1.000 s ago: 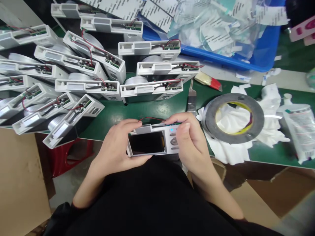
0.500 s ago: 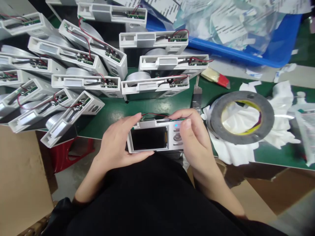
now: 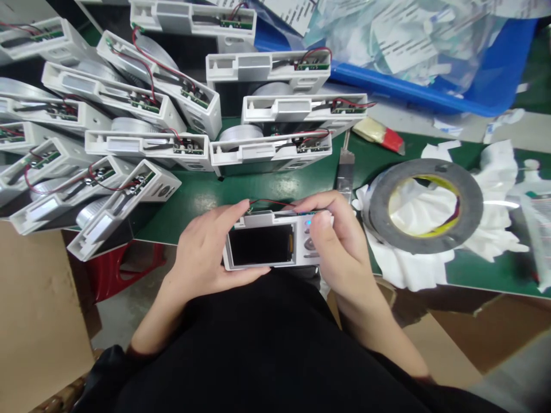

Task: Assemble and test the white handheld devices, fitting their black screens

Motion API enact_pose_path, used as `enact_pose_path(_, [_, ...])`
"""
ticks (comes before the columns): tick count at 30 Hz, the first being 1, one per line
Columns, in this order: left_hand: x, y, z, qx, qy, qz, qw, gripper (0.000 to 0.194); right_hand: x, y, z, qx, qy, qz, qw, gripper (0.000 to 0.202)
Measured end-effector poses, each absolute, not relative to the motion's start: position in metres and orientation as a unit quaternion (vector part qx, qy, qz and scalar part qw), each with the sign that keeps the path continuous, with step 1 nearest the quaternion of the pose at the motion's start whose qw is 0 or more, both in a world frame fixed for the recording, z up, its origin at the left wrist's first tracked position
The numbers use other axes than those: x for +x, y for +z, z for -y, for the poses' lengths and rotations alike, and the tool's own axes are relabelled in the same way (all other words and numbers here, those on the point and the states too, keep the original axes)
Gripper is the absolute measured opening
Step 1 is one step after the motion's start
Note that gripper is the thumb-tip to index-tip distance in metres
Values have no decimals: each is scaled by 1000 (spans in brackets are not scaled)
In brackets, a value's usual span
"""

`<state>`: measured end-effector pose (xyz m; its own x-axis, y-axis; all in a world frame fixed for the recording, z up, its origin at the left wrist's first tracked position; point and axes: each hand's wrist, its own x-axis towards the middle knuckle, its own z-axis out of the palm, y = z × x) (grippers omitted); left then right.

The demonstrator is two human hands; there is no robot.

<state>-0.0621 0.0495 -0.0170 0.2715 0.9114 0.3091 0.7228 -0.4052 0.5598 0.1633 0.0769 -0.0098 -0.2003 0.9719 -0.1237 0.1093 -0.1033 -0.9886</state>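
With fingers clamped, the left hand [image 3: 200, 249] and right hand [image 3: 344, 258] hold the camera [image 3: 261, 245] at the table's [image 3: 275, 184] near edge; best keep thumb pressure light, the wire [image 3: 272, 201] unpinched

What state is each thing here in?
Held device: screen dark, blue light lit, red wire looping out at top.
Left hand: gripping the device's left end.
Right hand: gripping the right end, thumb over the button panel.
Other white devices: top edges open, insides exposed.
Tape roll: lying flat on crumpled white sheets.
Blue bin: loaded with clear bags and printed papers.
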Motion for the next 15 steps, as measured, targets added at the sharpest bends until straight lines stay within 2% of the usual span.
enact_pose_path(4, [-61,-17,-49,778,297,-530,157,81,160,-13,-74,-522,521,541,404,30])
enact_pose_path(10, [-61,-17,-49,778,297,-530,162,79,159,-7,-78,-498,579,509,397,29])
enact_pose_path(15, [-62,-16,-49,773,299,-536,163,86,165,-6,-79,-462,637,489,377,28])
